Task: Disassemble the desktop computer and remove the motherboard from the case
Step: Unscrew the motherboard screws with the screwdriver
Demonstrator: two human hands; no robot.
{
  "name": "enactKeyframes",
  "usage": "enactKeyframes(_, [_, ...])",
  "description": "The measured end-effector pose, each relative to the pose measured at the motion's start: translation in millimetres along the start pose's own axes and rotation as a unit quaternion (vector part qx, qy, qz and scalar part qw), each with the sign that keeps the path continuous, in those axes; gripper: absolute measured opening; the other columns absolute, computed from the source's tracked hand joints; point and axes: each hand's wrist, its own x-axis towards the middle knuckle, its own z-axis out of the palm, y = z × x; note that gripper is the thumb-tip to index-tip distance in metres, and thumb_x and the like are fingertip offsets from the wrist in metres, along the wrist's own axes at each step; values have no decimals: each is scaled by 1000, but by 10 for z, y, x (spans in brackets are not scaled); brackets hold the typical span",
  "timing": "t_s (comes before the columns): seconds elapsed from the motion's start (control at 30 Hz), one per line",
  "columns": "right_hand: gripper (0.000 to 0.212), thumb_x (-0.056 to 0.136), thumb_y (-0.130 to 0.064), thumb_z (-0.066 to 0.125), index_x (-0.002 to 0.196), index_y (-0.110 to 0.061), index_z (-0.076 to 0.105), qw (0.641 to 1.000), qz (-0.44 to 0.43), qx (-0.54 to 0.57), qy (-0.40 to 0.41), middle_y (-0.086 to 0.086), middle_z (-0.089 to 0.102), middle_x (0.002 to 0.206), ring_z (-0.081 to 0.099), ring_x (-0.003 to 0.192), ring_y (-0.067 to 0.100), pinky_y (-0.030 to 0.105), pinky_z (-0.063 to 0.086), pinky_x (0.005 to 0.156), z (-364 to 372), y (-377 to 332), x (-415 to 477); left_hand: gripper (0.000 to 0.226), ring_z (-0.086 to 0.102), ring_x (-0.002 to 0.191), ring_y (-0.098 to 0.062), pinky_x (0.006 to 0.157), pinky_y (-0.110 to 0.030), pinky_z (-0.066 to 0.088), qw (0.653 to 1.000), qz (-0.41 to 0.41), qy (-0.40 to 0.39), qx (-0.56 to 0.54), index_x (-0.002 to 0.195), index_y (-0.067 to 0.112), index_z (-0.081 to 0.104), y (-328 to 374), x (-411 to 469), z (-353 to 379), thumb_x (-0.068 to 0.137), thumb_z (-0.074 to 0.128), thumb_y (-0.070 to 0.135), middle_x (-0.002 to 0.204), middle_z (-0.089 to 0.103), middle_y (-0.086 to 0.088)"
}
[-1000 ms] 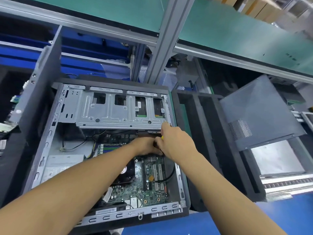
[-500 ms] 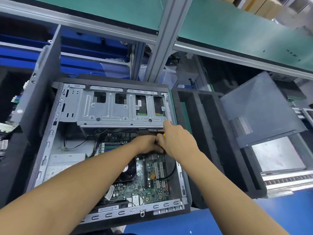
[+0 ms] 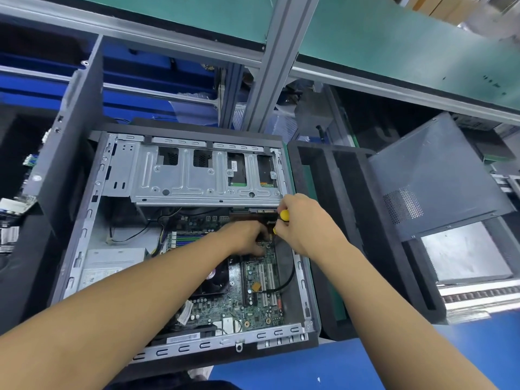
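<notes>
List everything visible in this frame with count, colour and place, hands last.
computer case: one, grey metal, centre, lying open
drive cage: one, silver, far end of the case
motherboard: one, green, inside the case, near end
cooler fan: one, black, on the motherboard's left part
power supply: one, silver-grey, near left of the case
cable: one, black, loops along the motherboard's right edge
foam tray: one, black, slotted, right of the case
side panel: one, dark grey, leaning at far right
screwdriver: one, yellow handle, in the right hand, tip hidden
left hand: fingers down on the motherboard beside the screwdriver, grip unclear
right hand: grips the screwdriver
</notes>
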Motion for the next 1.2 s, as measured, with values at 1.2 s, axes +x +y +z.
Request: enactKeyframes(1.2, [24, 90, -34, 53, 80, -20, 37, 876, 80, 329, 343, 6, 60, 56, 61, 37, 16, 42, 51, 42, -663, 843, -337, 23, 46, 46, -9, 48, -22, 46, 936, 132, -126, -300, 93, 5, 67, 1362, -237, -689, 101, 52, 22, 59, 58, 3])
